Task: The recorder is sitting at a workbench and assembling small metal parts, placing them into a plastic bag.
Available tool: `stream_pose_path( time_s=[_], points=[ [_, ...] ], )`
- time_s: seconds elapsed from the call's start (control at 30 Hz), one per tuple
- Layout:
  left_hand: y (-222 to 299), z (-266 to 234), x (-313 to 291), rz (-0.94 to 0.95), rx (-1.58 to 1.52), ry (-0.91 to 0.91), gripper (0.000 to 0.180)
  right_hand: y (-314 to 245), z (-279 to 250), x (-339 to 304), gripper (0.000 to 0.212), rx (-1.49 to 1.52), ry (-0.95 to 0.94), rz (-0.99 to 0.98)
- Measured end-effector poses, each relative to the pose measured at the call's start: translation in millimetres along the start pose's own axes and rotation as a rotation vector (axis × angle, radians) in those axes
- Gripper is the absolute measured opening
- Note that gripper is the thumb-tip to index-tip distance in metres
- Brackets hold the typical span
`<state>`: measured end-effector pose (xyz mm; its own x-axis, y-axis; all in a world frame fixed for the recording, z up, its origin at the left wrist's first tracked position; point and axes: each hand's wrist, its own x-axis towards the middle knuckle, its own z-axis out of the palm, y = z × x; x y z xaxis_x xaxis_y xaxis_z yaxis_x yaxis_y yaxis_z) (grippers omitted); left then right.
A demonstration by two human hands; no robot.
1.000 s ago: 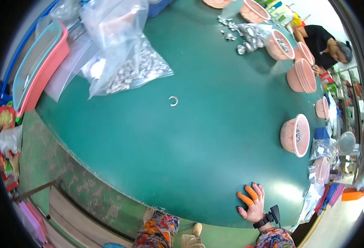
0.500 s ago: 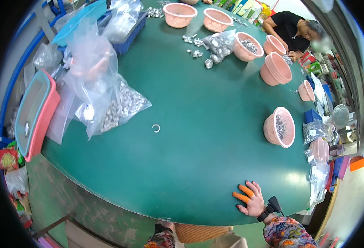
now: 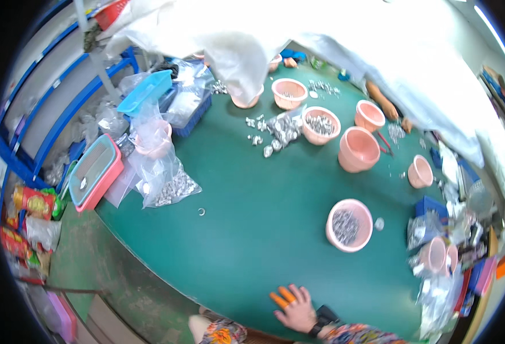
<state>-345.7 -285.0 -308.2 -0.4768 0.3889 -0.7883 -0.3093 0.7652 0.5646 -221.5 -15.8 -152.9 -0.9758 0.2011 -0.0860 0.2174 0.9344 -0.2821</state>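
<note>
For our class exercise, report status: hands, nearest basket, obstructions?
Right hand open; left hand unclear. Pink basket untouched, holds silvery pieces. White sheet blocks upper view.

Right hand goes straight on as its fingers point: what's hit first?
The right hand would likely meet the small silver C-shaped piece; its fingers splay, so it might miss that and reach the clear bag instead.

Free for you: green surface (image 3: 252,246), broad stretch from your right hand (image 3: 299,315), lower centre, up through the middle of the frame; one silver crescent piece (image 3: 203,212) lies in it, left of centre. In your way: pink basket (image 3: 366,225) of metal bits (image 3: 344,226), right of centre; clear plastic bag (image 3: 176,188), left; cluster of pink baskets (image 3: 353,163), upper right; loose metal pieces (image 3: 256,139), upper centre; white sheet (image 3: 344,23), spanning the top.
</note>
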Motion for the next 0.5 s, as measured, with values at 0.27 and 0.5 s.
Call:
stream_pose_path(
  time_s=[0.27, 0.5],
  points=[
    [38, -6, 12, 0.052, 0.477, -0.092, 0.045, 19, -6, -2, 0.054, 0.159, 0.127, -0.037],
    [39, -28, 46, 0.117, 0.781, -0.208, 0.044, 36, 2, -16, 0.056, 0.243, 0.186, -0.038]
  ],
)
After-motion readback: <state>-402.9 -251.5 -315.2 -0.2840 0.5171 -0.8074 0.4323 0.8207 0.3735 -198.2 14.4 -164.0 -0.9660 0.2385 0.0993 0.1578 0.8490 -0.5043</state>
